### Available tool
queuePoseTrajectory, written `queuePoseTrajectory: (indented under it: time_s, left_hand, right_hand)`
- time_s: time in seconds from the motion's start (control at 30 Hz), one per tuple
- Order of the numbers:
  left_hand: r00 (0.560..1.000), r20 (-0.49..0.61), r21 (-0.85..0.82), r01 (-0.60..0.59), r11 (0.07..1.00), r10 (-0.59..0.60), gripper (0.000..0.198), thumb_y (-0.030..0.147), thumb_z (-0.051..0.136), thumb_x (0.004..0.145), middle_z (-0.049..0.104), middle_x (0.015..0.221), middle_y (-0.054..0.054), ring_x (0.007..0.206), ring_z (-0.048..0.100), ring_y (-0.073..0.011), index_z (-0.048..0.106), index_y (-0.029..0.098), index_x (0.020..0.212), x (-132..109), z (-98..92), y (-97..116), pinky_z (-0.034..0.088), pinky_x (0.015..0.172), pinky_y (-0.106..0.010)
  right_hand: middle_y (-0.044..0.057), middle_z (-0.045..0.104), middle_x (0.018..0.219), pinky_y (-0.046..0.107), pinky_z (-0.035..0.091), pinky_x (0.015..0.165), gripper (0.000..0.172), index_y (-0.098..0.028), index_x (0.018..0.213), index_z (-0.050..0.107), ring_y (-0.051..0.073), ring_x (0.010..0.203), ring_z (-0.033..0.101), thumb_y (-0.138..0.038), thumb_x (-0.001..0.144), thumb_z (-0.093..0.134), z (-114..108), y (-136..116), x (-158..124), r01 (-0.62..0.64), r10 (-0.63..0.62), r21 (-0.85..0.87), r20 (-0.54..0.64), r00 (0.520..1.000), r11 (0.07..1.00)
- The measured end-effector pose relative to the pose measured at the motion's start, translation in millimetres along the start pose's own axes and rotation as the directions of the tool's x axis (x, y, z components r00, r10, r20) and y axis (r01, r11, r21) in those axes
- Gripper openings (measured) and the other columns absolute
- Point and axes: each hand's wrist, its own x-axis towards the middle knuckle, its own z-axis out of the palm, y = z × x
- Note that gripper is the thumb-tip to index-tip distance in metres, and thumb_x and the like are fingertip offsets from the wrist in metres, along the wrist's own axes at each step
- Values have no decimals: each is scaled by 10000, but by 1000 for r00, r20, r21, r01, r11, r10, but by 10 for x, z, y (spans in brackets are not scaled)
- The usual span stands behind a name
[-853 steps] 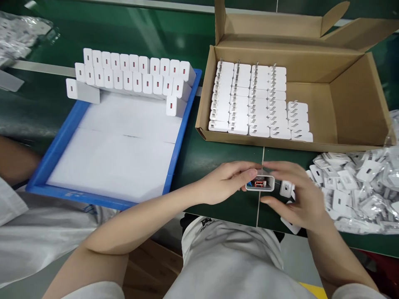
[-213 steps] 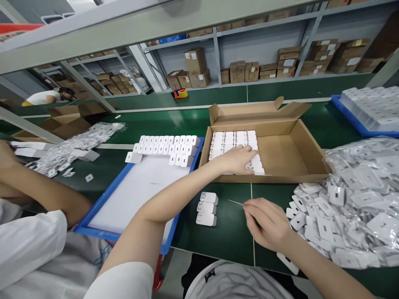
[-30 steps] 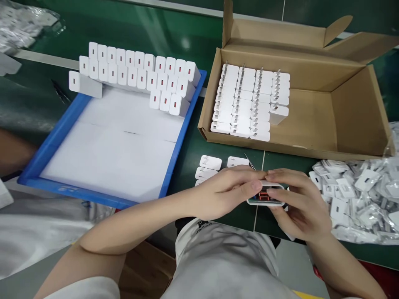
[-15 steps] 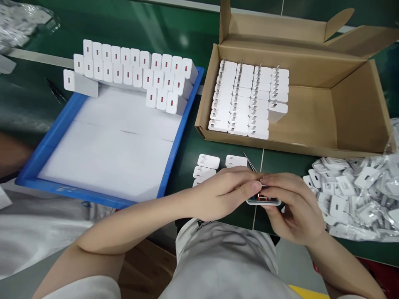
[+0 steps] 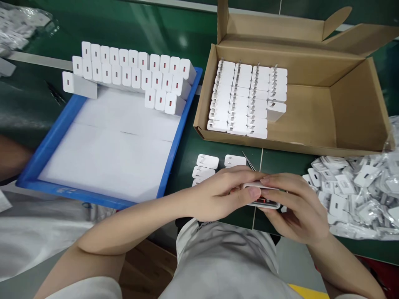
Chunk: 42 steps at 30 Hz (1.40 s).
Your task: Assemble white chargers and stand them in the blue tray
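Note:
Between my two hands is a white plug charger (image 5: 264, 204), its end uncovered and red and dark inner parts showing. My left hand (image 5: 222, 193) closes on it from the left, thumb lying along the near side. From the right, my right hand (image 5: 301, 207) grips it with fingers over the top and thumb below. The hands hide most of the charger. Just beyond my left hand, several white chargers (image 5: 208, 161) stand on the green table with metal prongs up. Thin pointed tweezers (image 5: 248, 160) lie partly under the hands.
A blue-rimmed tray (image 5: 174, 155) at left bears rows of white chargers (image 5: 126, 74). The open cardboard box (image 5: 311, 112) at back right contains chargers packed prongs up. Loose white end caps fill a clear plastic bag (image 5: 355, 195) at right. Another person's arm (image 5: 12, 155) shows at far left.
The charger has tilted between my hands, and more of its white casing now shows beside my left thumb. Less of the inner parts is visible. Both hands keep their hold.

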Motion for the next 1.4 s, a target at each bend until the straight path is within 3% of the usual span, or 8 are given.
queuePoseTrajectory:
  time_s: [0.27, 0.4, 0.5, 0.67, 0.93, 1.03, 1.2, 1.4]
  left_hand:
    - [995, -99, 92, 21, 996, -12, 328, 311, 594, 907, 639, 937, -97, 825, 568, -178, 608, 111, 1167, -9, 72, -26, 465, 748, -308]
    - [982, -176, -15, 65, 998, -67, 356, 293, 606, 896, 660, 1052, -114, 944, 610, -197, 611, 128, 1212, -18, 52, -11, 503, 798, -295]
    - [977, -114, -250, 146, 957, -179, 391, 343, 570, 931, 636, 1125, -118, 945, 645, -188, 573, 157, 1274, -27, 23, -18, 537, 731, -258]
    - [983, -19, -507, 149, 849, -184, 446, 379, 590, 928, 616, 848, -48, 717, 629, -127, 550, 157, 1313, -22, 10, -74, 509, 622, -235]
    - [967, 31, -697, 203, 688, -254, 556, 488, 640, 876, 603, 826, -52, 730, 584, -134, 554, 165, 1320, 3, 8, -147, 432, 621, -239]
    - [963, 18, -760, 188, 623, -268, 540, 528, 609, 880, 596, 873, -61, 748, 584, -140, 577, 154, 1268, 8, 44, -168, 410, 607, -237]
    - [961, 43, -695, 224, 683, -272, 552, 563, 521, 917, 587, 939, -71, 746, 552, -130, 551, 173, 1307, -10, 67, -172, 415, 653, -258]
    - [959, 9, -558, 238, 795, -282, 569, 599, 441, 939, 590, 1092, -105, 762, 550, -130, 548, 205, 1336, -38, 84, -171, 446, 673, -272]
  right_hand:
    - [90, 662, 1066, 386, 571, 825, 404, -208, 1214, 548, 221, 1018, 655, -48, 849, 613, 26, 24, -4, 21, -21, 69, -2, 1000, 997]
    - [90, 653, 1140, 442, 563, 814, 414, -265, 1252, 556, 278, 1042, 642, -192, 857, 658, -216, 106, -17, -208, 211, 182, 0, 977, 961]
    - [66, 663, 1065, 404, 547, 790, 237, -260, 1129, 619, 261, 970, 645, -254, 892, 628, -500, 224, -63, -464, 466, -41, 49, 884, 885]
    - [63, 656, 1110, 385, 548, 785, 282, -233, 1113, 598, 256, 1000, 639, -422, 905, 579, -732, 468, -280, -368, 524, -377, 531, 666, 850]
    - [44, 661, 837, 351, 453, 558, 290, -223, 949, 610, 251, 697, 634, -463, 791, 645, -678, 634, -428, -397, 769, -660, 516, 378, 638]
    - [47, 643, 795, 339, 421, 549, 229, -211, 859, 607, 246, 679, 618, -428, 793, 637, -633, 665, -432, -378, 770, -675, 506, 388, 634]
    - [52, 622, 834, 307, 444, 564, 87, -213, 830, 540, 233, 776, 618, -295, 832, 570, -533, 633, -403, -347, 618, -514, 599, 509, 784]
    - [-13, 583, 726, 280, 424, 511, 79, -233, 897, 453, 156, 577, 550, -155, 907, 452, -506, 532, -310, -406, 514, -335, 695, 502, 850]
